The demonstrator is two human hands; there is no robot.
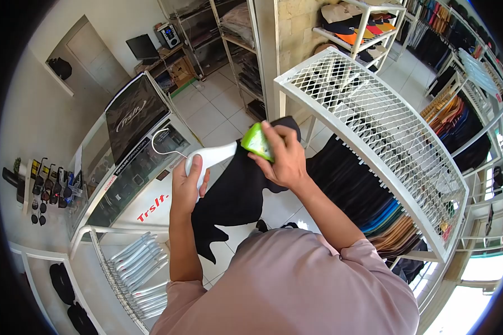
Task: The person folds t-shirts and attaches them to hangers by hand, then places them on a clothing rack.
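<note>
My left hand (190,177) is closed around a white clothes hanger (218,153), near the base of its metal hook. Draped on the hanger is a black garment (229,192), hanging down in front of me. My right hand (285,155) grips a bright green object (257,140), small and block-like; its exact kind cannot be made out. That object is at the garment's upper part, beside the hanger's far arm. Whether it touches the cloth is hard to tell.
To the right stands a white mesh-topped rack (374,111) with dark clothes (346,173) hanging beneath. White hangers (142,259) fill a rail at lower left. A glass display case (131,184) is on the left, near sunglasses (50,187). Shelves (240,44) line the back.
</note>
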